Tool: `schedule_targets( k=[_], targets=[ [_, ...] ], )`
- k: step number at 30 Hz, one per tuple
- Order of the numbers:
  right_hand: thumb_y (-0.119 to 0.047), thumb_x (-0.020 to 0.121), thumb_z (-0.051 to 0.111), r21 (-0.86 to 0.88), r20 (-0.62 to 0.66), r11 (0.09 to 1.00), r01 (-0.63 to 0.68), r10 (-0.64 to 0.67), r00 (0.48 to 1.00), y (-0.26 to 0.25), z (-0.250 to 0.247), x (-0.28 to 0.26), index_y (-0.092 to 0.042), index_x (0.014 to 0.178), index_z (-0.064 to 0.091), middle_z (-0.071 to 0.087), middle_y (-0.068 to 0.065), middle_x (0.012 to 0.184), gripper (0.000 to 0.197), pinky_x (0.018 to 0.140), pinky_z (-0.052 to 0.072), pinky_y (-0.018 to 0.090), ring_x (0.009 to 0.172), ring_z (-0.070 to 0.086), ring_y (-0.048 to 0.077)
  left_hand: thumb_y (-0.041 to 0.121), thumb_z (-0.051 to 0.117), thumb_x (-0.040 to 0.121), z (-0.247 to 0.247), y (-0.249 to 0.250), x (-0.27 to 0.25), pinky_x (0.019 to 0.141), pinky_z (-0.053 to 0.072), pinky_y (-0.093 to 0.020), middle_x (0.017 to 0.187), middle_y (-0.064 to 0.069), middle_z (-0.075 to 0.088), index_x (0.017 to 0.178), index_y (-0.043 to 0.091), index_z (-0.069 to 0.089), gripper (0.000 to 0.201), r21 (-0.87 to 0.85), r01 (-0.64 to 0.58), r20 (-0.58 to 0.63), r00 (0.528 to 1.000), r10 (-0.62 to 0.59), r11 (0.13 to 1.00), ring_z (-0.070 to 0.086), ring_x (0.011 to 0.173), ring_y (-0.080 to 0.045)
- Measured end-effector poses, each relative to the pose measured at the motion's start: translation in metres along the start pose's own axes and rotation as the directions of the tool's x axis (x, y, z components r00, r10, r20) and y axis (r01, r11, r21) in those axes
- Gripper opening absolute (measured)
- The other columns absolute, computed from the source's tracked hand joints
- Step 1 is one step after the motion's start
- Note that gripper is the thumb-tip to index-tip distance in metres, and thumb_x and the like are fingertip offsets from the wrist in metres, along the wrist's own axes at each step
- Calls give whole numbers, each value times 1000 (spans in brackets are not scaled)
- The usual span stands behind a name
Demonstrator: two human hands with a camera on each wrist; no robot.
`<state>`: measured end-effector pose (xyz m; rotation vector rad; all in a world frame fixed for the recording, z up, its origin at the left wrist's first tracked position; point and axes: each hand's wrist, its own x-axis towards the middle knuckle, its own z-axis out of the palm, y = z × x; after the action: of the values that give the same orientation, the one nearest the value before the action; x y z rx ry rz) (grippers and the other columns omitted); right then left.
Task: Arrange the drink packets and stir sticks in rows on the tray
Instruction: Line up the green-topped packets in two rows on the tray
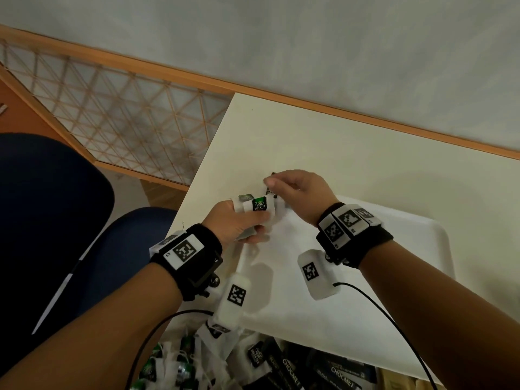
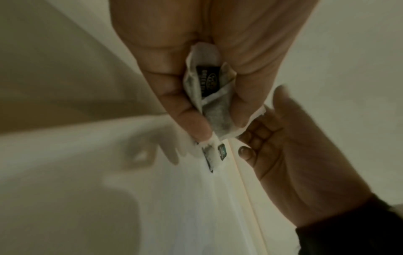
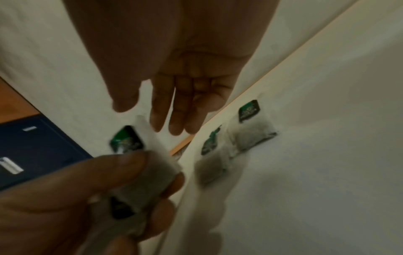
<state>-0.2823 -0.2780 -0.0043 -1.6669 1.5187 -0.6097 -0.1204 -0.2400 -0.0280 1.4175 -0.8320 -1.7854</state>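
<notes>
Forearms with black wrist straps fill the bottom of the head view, and below them a heap of white tea bags and dark sachets (image 1: 253,361) waits at the near edge. Past the heap, the left hand (image 1: 239,223) grips a small bunch of white paper tea bags with green tags (image 1: 260,208), held above the near-left part of the white plastic tray (image 1: 408,277) on the pale counter (image 1: 337,142). Just beyond it, the right hand (image 1: 298,190) hovers with fingers loosely bent, and whether it pinches anything cannot be told here.

From the left wrist, thumb and fingers are curled round the bunch, its long axis pointing away from the wrist toward two bags lying flat (image 2: 214,155).

From the right wrist, the right hand shows relaxed, nearly straight fingers (image 3: 174,107) holding nothing. The laid bags (image 3: 250,131) lie just to its right, side by side, while the bunch sits directly below its fingertips. My judgement: the right hand is better placed to draw off the next bag and extend that row.
</notes>
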Motion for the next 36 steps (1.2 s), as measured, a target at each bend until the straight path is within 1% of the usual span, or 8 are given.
schedule_targets(
  k=[3,7,14,24,29,32,34,36],
  targets=[
    [-26,83,72,60,122,998,28,-36,992,-10,-2,-14,-24,95,74,63,-19,76,12,64,38,0,67,53,-16,5,72,81,4,-1,0,52,53,-25,74,-12,63,91,4,68,11,39,-8,-3,1000,8,999,65,64,-17],
    [-14,83,70,58,67,998,22,-26,997,-3,-10,-16,-21,90,75,67,-17,73,10,62,39,1,63,57,-13,13,73,82,3,0,0,58,56,-28,82,-13,68,98,2,69,20,60,-22,-11,1000,23,998,66,69,-18],
    [-13,83,68,-83,144,989,-122,133,981,20,-25,-13,-27,88,73,67,-13,70,15,61,42,5,58,57,-8,19,44,99,-5,11,-4,49,53,-27,91,-14,64,92,13,59,18,-72,33,-113,993,-41,997,65,73,-22],
    [-22,85,66,-83,-75,977,-197,191,979,40,-26,7,-27,86,67,66,-9,72,5,71,50,27,71,63,13,20,58,94,-8,3,1,53,57,-28,87,-12,72,113,5,61,24,-58,-6,-106,994,-1,998,71,69,-19],
    [-32,85,67,-177,-139,968,-177,153,978,41,-23,6,-28,95,65,60,-9,84,12,62,39,20,78,55,12,20,58,94,-3,2,-1,50,57,-29,88,-14,71,102,8,62,15,-48,-3,-82,997,-1,999,71,66,-21],
    [-40,85,65,-149,-185,985,-85,57,981,30,-23,1,-32,101,64,58,-11,93,18,62,36,9,75,53,0,17,58,94,2,2,-2,63,60,-44,89,-19,69,105,4,60,17,-76,-3,-64,998,-1,997,69,66,-26],
    [-43,85,66,-13,-80,999,-45,43,996,18,-20,-4,-33,98,67,65,-15,90,17,65,40,5,75,58,-6,16,59,93,5,1,-3,70,58,-53,90,-20,67,109,1,59,23,-106,-4,-51,999,-1,994,68,68,-28],
    [-39,82,70,64,74,996,-57,53,996,7,-14,-9,-33,93,69,69,-14,82,12,70,46,10,73,62,-3,17,61,92,7,1,-5,61,60,-43,91,-20,65,108,2,60,23,-114,-3,-45,999,-2,994,70,67,-27]
  ],
)
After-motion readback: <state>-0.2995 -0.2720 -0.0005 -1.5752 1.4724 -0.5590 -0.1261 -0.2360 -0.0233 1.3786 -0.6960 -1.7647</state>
